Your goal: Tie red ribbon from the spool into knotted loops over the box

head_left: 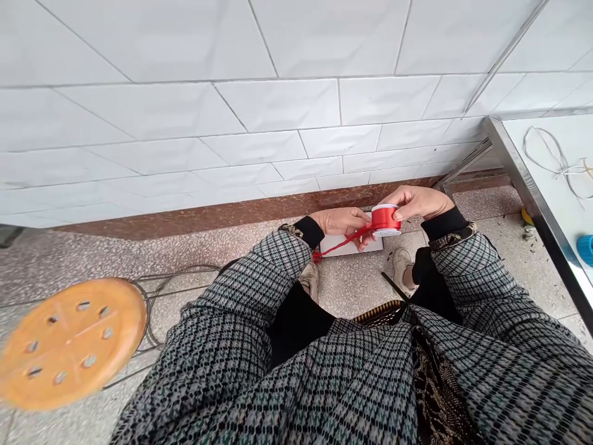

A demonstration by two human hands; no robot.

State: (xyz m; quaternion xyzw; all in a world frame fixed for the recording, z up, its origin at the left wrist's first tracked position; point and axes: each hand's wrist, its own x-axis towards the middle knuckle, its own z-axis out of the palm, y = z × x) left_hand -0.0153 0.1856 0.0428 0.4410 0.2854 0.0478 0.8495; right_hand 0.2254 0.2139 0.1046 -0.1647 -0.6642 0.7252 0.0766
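Observation:
My right hand (417, 201) grips a spool of red cord (385, 219) by its edge, thumb on the near side; the spool has pale flanges and shiny red windings. Close beside it, my left hand (341, 221) has its fingers bent around the red cord (345, 242). A braided-looking length slants down left from those fingers and ends in a small red bunch (317, 255) near the left cuff. Below both hands, a white flat panel with a dark edge (336, 250) lies between my shoes, partly hidden by the hands.
An orange round stool (74, 340) with holes stands at left, dark cables (162, 290) beside it. A white-topped metal-edged table (551, 161) at right bears thin wire (560, 164) and a blue object (585, 248). The white tiled wall (296, 105) rises ahead.

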